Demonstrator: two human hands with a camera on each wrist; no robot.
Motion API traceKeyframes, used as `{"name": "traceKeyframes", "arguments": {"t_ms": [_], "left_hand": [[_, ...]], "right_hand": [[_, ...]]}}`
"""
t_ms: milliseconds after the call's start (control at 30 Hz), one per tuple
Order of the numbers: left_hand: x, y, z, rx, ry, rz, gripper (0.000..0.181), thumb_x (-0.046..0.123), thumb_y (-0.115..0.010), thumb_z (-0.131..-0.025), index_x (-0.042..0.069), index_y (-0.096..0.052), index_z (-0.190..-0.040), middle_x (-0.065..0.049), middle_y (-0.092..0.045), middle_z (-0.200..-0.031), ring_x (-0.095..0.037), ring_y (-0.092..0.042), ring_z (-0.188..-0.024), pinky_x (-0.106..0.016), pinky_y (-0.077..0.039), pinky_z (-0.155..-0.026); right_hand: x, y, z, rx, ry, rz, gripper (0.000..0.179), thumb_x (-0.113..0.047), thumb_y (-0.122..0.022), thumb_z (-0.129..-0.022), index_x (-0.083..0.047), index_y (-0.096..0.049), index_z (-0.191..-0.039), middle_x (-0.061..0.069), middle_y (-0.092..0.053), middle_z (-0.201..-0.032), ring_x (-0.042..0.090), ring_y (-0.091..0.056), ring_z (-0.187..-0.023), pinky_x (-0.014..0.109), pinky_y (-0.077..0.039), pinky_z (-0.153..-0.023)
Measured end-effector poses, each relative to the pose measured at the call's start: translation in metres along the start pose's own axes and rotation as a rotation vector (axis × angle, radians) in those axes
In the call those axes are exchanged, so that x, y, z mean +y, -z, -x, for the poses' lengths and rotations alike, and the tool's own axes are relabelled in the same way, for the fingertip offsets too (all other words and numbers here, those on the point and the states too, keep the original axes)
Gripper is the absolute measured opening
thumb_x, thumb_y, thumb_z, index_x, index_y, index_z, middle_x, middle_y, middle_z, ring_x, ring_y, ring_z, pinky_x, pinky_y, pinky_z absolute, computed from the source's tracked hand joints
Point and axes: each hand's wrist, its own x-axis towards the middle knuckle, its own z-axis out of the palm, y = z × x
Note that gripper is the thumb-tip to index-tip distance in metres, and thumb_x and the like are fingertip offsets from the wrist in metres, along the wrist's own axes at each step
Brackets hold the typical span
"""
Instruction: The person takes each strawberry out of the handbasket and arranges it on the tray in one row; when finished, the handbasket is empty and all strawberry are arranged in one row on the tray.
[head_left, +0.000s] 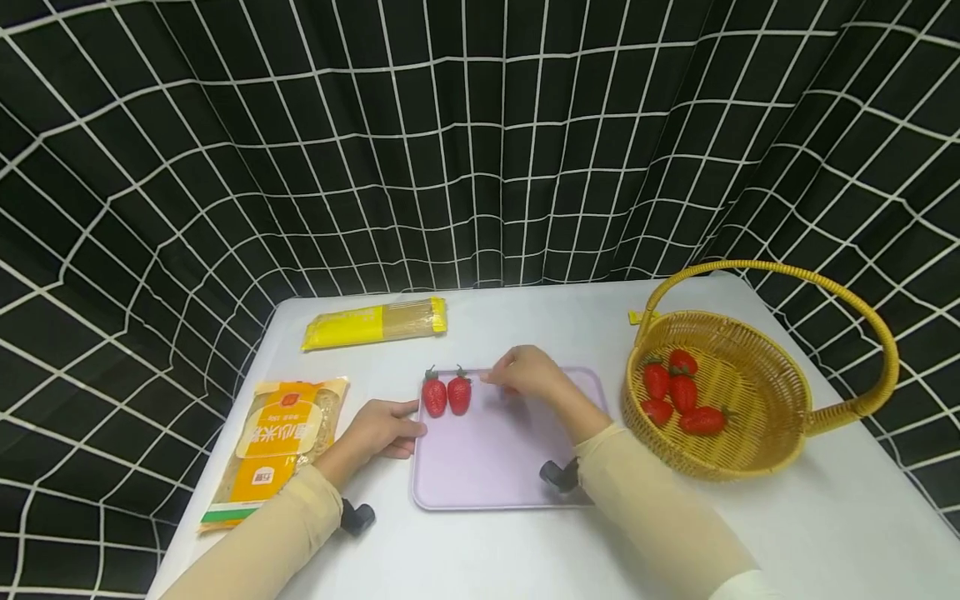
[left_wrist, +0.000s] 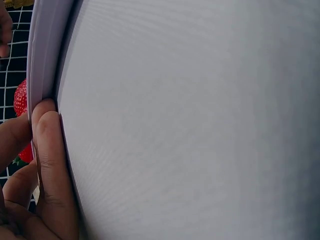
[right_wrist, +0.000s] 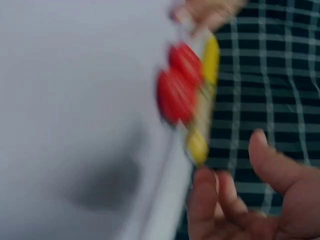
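Observation:
Two red strawberries (head_left: 447,395) lie side by side in the far left corner of a pale purple tray (head_left: 495,467), green stems toward the back. At the tray's left side, my left hand (head_left: 381,428) pinches the rim, with fingertips on both faces of it in the left wrist view. My right hand (head_left: 529,372) hovers over the tray's far edge, just right of the strawberries. Its thumb and fingers (right_wrist: 202,200) stand apart in the right wrist view, with nothing held between them. That view is blurred.
A wicker basket (head_left: 780,450) with a tall handle stands on the right, holding several strawberries (head_left: 682,392). On the left lies an orange and clear food packet (head_left: 277,442). A yellow noodle packet (head_left: 375,324) lies at the back of the white table (head_left: 540,321), before a dark gridded curtain.

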Motion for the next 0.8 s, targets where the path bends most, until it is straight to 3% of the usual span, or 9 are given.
{"name": "traceKeyframes", "arguments": {"t_ms": [200,367,467,567,733,800], "left_hand": [[0.002,0.0,0.002,0.007,0.005,-0.005,0.063,0.01,-0.078,-0.082,0.008,-0.054,-0.14,-0.012,-0.068,-0.072,-0.016,-0.067,-0.057,-0.032,-0.062,-0.058],[0.003,-0.001,0.004,0.003,0.01,-0.006,0.063,0.01,-0.078,-0.083,0.007,-0.053,-0.141,-0.011,-0.068,-0.072,-0.016,-0.067,-0.057,-0.032,-0.062,-0.058],[0.002,-0.002,0.004,0.001,0.008,-0.001,0.063,0.01,-0.078,-0.083,0.006,-0.053,-0.14,-0.012,-0.067,-0.071,-0.016,-0.066,-0.056,-0.032,-0.061,-0.058],[-0.002,0.0,0.003,0.002,0.01,-0.003,0.063,0.011,-0.078,-0.083,0.005,-0.053,-0.14,-0.011,-0.068,-0.072,-0.016,-0.066,-0.056,-0.031,-0.061,-0.058],[-0.004,0.001,0.002,0.005,0.013,-0.009,0.063,0.012,-0.078,-0.083,0.006,-0.053,-0.141,-0.011,-0.069,-0.074,-0.017,-0.067,-0.057,-0.031,-0.061,-0.058],[-0.004,0.001,0.001,0.001,0.005,0.0,0.063,0.012,-0.078,-0.083,0.006,-0.054,-0.14,-0.011,-0.069,-0.074,-0.017,-0.067,-0.058,-0.031,-0.061,-0.058]], "right_hand": [[0.03,0.098,0.038,-0.208,0.07,-0.034,0.042,-0.033,-0.071,-0.091,0.005,-0.067,-0.111,0.014,-0.069,-0.1,0.026,-0.068,-0.09,0.037,-0.058,-0.085],[0.077,0.174,0.062,-0.311,0.077,-0.094,0.043,-0.022,-0.066,-0.095,0.011,-0.059,-0.12,0.018,-0.067,-0.108,0.033,-0.065,-0.102,0.039,-0.056,-0.091],[0.11,0.207,0.066,-0.295,0.044,-0.157,0.041,-0.016,-0.062,-0.098,0.014,-0.055,-0.124,0.016,-0.065,-0.113,0.03,-0.064,-0.107,0.036,-0.054,-0.095],[0.138,0.227,0.06,-0.212,-0.038,-0.231,0.042,-0.016,-0.058,-0.1,0.014,-0.052,-0.129,0.012,-0.066,-0.116,0.023,-0.064,-0.106,0.035,-0.053,-0.096],[0.174,0.238,0.046,-0.072,-0.2,-0.317,0.041,-0.017,-0.056,-0.101,0.017,-0.051,-0.123,0.009,-0.069,-0.102,0.014,-0.067,-0.091,0.037,-0.054,-0.093],[0.184,0.237,0.042,-0.056,-0.259,-0.325,0.035,-0.018,-0.054,-0.101,0.014,-0.053,-0.117,0.005,-0.069,-0.095,0.012,-0.067,-0.086,0.036,-0.055,-0.092]]}}
